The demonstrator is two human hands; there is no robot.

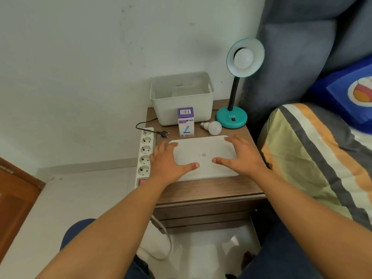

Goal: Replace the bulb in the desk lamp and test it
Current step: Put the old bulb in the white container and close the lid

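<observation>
Partly hidden: lid [203,156] under hands.

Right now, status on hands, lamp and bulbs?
Left hand and right hand flat on white lid, holding nothing. Bulb seated in lamp; loose bulb beside base. Plug out of power strip.

Bulb box [186,121] print too small to read. White lid [203,158], centre frame: small mark illegible, left and right ends covered by both hands. Power strip [145,156] lower end hidden behind left forearm. Pillow [346,93] cut by right edge.
</observation>
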